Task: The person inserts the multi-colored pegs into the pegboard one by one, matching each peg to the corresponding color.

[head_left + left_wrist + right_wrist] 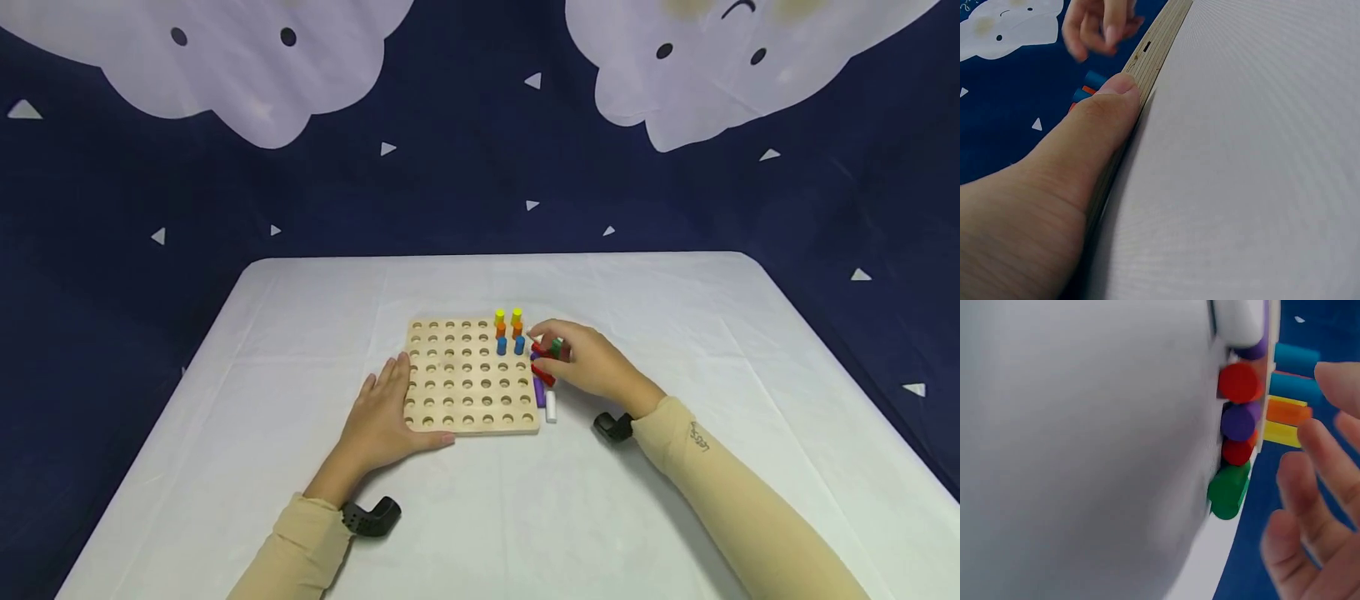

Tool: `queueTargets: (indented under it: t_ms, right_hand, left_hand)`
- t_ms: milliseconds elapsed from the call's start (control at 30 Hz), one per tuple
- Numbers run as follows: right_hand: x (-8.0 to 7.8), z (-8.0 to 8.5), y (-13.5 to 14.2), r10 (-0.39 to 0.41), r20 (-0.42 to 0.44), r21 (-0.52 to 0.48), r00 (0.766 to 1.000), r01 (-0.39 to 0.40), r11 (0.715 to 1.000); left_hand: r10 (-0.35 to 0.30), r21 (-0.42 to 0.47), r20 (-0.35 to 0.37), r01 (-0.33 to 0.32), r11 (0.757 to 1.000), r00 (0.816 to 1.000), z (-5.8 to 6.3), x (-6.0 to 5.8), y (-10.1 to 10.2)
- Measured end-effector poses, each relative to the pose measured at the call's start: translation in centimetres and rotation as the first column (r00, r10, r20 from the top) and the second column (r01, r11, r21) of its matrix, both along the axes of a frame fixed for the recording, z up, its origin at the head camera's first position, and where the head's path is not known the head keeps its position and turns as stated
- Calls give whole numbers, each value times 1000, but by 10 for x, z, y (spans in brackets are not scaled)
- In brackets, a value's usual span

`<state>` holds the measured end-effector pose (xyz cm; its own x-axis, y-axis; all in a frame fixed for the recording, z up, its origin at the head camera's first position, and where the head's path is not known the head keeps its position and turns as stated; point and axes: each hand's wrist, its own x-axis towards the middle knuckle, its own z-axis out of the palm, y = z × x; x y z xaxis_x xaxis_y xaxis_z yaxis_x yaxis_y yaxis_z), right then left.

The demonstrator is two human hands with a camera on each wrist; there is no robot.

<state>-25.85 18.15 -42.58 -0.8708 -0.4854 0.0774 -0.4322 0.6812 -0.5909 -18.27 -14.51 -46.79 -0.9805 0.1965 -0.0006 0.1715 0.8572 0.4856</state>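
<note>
A square wooden pegboard (459, 360) with rows of round holes lies on the table. Blue pegs (502, 346), orange pegs (517, 332) and yellow pegs (517, 315) stand upright in pairs at its far right corner. My left hand (380, 421) rests against the board's left side, its thumb (1110, 109) stretched along the near edge. Over the loose pegs at the right side hovers my right hand (596, 362), fingers slightly bent and nothing between them. Below it lie red pegs (1239, 382), a purple peg (539, 392) and green pegs (1229, 490).
A white peg (551, 407) lies beside the board's near right corner. White cloth covers the table (300, 350). Behind it hangs a dark blue curtain (450, 183) printed with clouds. Black cameras are strapped to both wrists.
</note>
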Motion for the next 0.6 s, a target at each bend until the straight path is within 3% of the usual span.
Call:
queueTargets:
  t_ms: [100, 233, 600]
  right_hand:
    - [16, 0, 11, 4, 79, -24, 997, -2, 1000]
    - [33, -4, 17, 11, 159, 16, 987, -14, 1000]
    - [45, -5, 12, -25, 103, 115, 994, 13, 993]
  left_hand:
    - [1, 2, 4, -1, 1000, 1000, 0, 0, 0]
    - [-3, -1, -7, 3, 1000, 1000, 2, 0, -2]
    - [-3, 10, -1, 3, 1000, 1000, 0, -1, -1]
